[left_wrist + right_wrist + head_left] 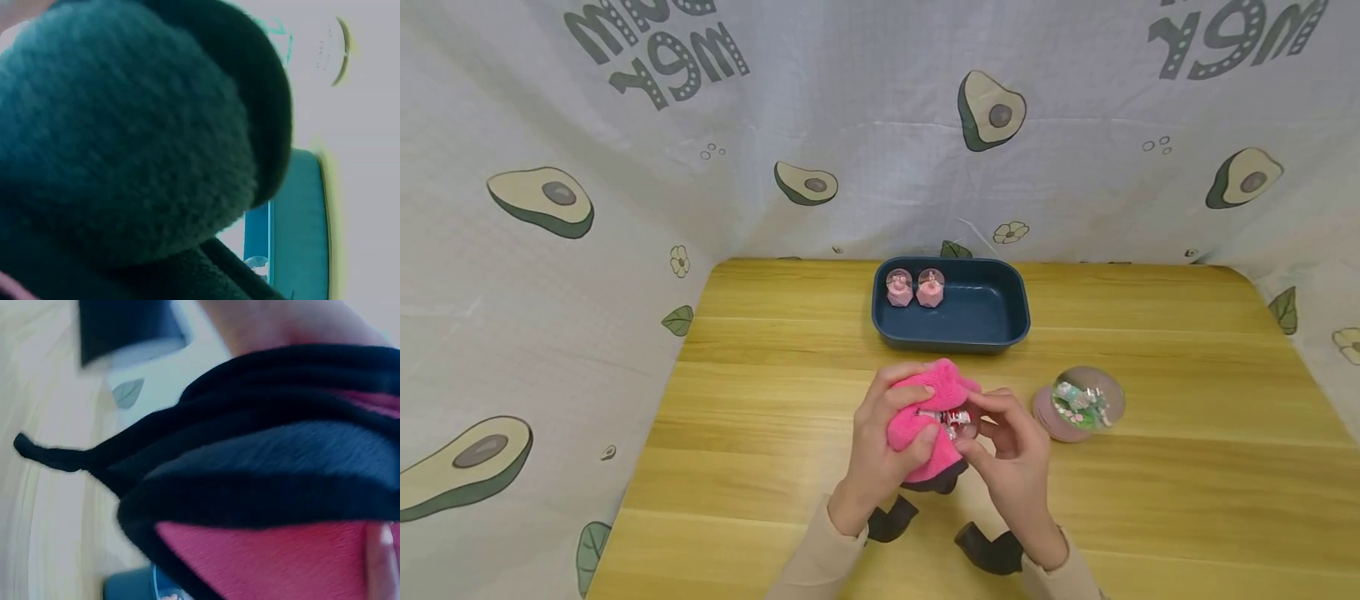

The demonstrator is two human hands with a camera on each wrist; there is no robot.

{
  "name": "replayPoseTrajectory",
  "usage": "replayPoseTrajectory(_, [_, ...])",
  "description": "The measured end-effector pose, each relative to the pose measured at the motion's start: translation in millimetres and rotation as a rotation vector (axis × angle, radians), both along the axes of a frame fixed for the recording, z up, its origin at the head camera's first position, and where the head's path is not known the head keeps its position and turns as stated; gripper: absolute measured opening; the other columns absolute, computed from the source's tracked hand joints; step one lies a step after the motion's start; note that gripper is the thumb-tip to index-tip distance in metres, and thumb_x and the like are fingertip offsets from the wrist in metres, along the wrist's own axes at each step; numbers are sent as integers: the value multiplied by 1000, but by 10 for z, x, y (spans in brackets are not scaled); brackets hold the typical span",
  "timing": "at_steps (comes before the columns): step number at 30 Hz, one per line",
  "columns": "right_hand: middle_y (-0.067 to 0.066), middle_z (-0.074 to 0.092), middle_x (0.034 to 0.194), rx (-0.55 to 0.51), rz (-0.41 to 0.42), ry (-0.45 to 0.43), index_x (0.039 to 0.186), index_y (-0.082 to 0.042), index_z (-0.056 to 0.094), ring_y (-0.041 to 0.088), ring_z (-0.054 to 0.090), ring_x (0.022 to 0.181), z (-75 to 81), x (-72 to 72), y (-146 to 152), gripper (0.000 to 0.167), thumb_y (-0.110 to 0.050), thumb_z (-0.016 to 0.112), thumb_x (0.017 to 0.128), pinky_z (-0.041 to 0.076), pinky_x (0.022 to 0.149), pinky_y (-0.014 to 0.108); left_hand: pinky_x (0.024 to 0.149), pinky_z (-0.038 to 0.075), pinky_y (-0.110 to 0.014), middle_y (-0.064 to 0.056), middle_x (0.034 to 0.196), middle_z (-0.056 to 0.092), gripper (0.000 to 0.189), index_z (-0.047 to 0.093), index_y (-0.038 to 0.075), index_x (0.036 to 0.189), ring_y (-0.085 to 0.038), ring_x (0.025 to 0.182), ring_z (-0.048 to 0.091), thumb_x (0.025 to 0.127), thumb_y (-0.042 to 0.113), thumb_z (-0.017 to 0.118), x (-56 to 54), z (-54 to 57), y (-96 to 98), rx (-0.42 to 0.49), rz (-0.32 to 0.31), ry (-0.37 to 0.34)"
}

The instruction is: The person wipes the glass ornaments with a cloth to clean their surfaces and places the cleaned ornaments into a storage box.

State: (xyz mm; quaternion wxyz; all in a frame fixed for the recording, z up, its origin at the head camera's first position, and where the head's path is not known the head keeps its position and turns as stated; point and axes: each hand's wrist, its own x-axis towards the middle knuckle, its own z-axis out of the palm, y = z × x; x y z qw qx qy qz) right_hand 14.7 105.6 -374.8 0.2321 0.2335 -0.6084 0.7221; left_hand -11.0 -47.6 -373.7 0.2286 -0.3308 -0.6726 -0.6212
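"What's held?"
"The left hand [877, 435] grips a pink cloth [942, 385] around a small globe [961, 422]; the right hand [1024, 454] pinches that globe."
"And beyond?"
"A blue tray [983, 312] holding two pink ornaments [930, 292]."

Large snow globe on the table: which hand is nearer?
Right. In the head view, the right hand is just left of the large snow globe; the left hand is farther left, gripping the pink cloth.

From where I stand, the head camera looks forward and down across the table [760, 400] to the far curtain [880, 158]; both wrist cameras peer from very near the pink cloth [912, 427], and all three catch the blue tray [988, 317].
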Motion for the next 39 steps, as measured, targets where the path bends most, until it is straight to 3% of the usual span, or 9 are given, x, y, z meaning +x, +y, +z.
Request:
replayPoseTrajectory(5, [7, 64, 102, -21, 13, -224, 106, 5, 62, 13, 62, 89, 61, 64, 16, 25, 2, 70, 83, 53, 74, 19, 81, 54, -36, -17, 117, 53, 27, 53, 7, 107, -30, 104, 59, 95, 32, 52, -10, -8, 2, -17, 23, 61])
replayPoseTrajectory(7, [7, 62, 106, 17, 13, -246, 110, 5, 61, 13, 61, 92, 74, 74, 15, 28, 5, 69, 83, 52, 77, 20, 81, 55, -36, -17, 117, 53, 27, 53, 7, 107, -31, 105, 58, 95, 31, 52, -12, -11, 1, 0, 24, 49])
replayPoseTrajectory(15, [24, 51, 121, 244, -47, 250, 114, 18, 49, 22, 53, 114, -7, -52, -14, 44, -16, 65, 91, 48, 87, 19, 82, 54, -39, -16, 122, 50, 29, 52, 6, 108, -30, 110, 52, 92, 30, 54, -5, 28, -36, 58, 43, -65])
replayPoseTrajectory(18, [26, 54, 112, 285, -107, 319, 108, 16, 54, 21, 54, 112, -23, -77, -24, 40, -19, 64, 92, 47, 88, 18, 83, 53, -38, -15, 122, 50, 28, 53, 6, 108, -28, 111, 51, 93, 30, 53, 2, 18, -48, 38, 63, -42])
replayPoseTrajectory(22, [27, 56, 106, 204, -97, 357, 107, 19, 54, 19, 58, 98, -71, -101, -54, 40, -15, 67, 90, 49, 81, 17, 82, 54, -37, -15, 118, 53, 28, 54, 5, 106, -28, 108, 54, 95, 30, 51, -3, -7, -46, 19, 96, 37])
replayPoseTrajectory(26, [23, 57, 102, 116, -40, 260, 107, 24, 51, 15, 56, 81, -105, -82, -65, 43, -11, 68, 88, 51, 75, 17, 82, 54, -35, -16, 116, 54, 30, 54, 4, 106, -28, 105, 57, 96, 32, 49, -18, -30, -34, -1, 121, 114])
replayPoseTrajectory(34, [8, 58, 104, 76, 11, -225, 109, 17, 51, 16, 68, 89, 17, 60, -41, 27, 12, 61, 85, 55, 75, 26, 82, 54, -36, -16, 114, 56, 28, 55, 4, 104, -28, 103, 58, 96, 31, 51, -29, -57, -11, 13, 110, 104])
replayPoseTrajectory(36, [8, 58, 108, 141, -1, -227, 113, 15, 50, 14, 66, 93, 33, 66, -31, 31, 9, 63, 85, 53, 79, 25, 81, 54, -36, -16, 114, 56, 28, 54, 4, 104, -28, 104, 57, 96, 30, 51, -21, -56, -13, 34, 114, 59])
replayPoseTrajectory(39, [12, 55, 115, 238, -22, -106, 119, 15, 48, 15, 61, 101, 23, 40, -19, 44, -5, 69, 86, 52, 83, 23, 82, 54, -38, -16, 115, 55, 28, 54, 3, 105, -28, 106, 56, 94, 29, 53, -12, -40, -17, 87, 111, -27])
